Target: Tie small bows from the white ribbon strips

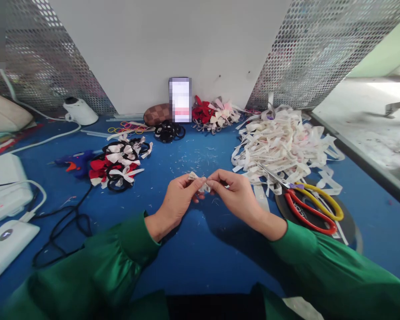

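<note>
Mid-frame above the blue desk, the white ribbon sits pinched in both the left hand and right hand, their fingers partly hiding its shape. Behind, the brown checkered pouch shows no visible contents; the phone's screen is blurred.

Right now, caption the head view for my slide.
Two bare hands pinch a small white printed ribbon above a blue table.

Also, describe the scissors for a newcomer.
Find the pale ribbon pile on the right of the blue table. The scissors lie at its near edge, blades toward it. Red and yellow handle loops set them apart from the dark disc beneath.
</note>
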The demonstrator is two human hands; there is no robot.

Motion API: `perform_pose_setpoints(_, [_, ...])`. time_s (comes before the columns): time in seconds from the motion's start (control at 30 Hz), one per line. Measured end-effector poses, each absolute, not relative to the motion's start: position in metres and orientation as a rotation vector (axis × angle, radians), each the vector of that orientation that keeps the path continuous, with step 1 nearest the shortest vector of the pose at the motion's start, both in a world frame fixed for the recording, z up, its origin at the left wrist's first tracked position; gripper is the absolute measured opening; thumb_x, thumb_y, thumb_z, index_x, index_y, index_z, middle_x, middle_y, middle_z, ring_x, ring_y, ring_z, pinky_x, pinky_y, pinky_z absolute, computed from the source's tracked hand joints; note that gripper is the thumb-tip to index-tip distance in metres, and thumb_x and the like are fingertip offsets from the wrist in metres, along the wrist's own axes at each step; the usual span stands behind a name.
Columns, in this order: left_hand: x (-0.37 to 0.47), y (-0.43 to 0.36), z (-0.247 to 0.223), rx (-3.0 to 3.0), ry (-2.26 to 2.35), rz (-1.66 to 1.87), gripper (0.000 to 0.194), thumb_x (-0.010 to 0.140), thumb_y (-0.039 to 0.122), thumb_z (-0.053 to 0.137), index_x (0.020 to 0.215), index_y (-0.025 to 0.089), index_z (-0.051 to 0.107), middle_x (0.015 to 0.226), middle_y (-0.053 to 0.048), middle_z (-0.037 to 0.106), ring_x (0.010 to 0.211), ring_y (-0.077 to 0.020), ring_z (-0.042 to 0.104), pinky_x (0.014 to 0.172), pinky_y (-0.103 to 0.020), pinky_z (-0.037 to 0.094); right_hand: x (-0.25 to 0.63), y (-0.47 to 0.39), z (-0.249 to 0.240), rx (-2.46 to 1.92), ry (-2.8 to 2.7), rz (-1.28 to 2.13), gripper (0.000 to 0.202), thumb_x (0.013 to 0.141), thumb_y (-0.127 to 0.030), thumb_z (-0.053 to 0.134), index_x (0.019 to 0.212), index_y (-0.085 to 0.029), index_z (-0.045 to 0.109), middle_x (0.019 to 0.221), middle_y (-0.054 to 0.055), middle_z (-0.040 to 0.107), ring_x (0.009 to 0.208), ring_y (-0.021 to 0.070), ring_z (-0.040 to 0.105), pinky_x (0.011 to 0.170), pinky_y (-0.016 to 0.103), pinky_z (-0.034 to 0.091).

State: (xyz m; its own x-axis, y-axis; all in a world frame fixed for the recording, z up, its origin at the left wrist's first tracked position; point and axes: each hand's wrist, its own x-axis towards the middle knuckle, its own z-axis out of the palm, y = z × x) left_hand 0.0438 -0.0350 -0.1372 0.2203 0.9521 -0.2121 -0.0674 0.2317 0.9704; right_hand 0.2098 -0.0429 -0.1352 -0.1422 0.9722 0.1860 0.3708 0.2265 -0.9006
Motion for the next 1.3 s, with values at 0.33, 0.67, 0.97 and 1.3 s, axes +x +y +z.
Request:
perform_pose_setpoints(0.33, [0.045, -0.039, -0.133, 0.88, 0.926, 0.816, 0.029, 0.077, 0.039, 0.077, 0.069, 0.015, 0.064, 0.06, 0.001, 0.059, 0.054, -0.0094, 0.055, 0.053, -0.022, 0.043, 0.211, -0.045, -0.139, -1.278, -1.867, 0.447, 0.02, 0.094, -0.022, 0.051, 0.079, -0.02, 0.063, 0.079, 0.006, 0.069, 0.072, 0.0173, 0.062, 0.066, 0.03, 0.043])
perform_pose_setpoints(0.67, [0.049, -0.043, -0.137, 1.012, 1.151, 1.086, 0.022, 0.082, 0.038, 0.072, 0.077, 0.016, 0.072, 0.072, -0.002, 0.068, 0.067, -0.0122, 0.06, 0.058, -0.022, 0.046, 0.201, -0.041, -0.135, -1.229, -1.075, 1.627, 0.038, 0.074, -0.053, 0.077, 0.075, -0.017, 0.064, 0.07, 0.002, 0.07, 0.062, 0.0123, 0.064, 0.058, 0.024, 0.047])
perform_pose_setpoints(0.97, [0.046, -0.038, -0.131, 0.955, 1.166, 0.953, 0.027, 0.07, 0.04, 0.081, 0.079, 0.016, 0.071, 0.072, -0.002, 0.066, 0.069, -0.015, 0.061, 0.056, -0.024, 0.048, 0.203, -0.039, -0.139, -1.173, -1.17, 1.488, 0.032, 0.072, -0.044, 0.079, 0.07, -0.019, 0.059, 0.066, -0.003, 0.063, 0.058, 0.0106, 0.06, 0.058, 0.025, 0.047])
perform_pose_setpoints(1.3, [0.046, -0.038, -0.128, 0.658, 1.049, 0.938, 0.013, 0.066, 0.025, 0.079, 0.069, 0.015, 0.07, 0.064, 0.0, 0.062, 0.061, -0.0105, 0.056, 0.059, -0.023, 0.043, 0.209, -0.048, -0.14, -1.202, -1.835, 0.588, 0.016, 0.09, -0.02, 0.058, 0.075, -0.021, 0.054, 0.07, 0.0, 0.062, 0.065, 0.0137, 0.056, 0.06, 0.027, 0.041])
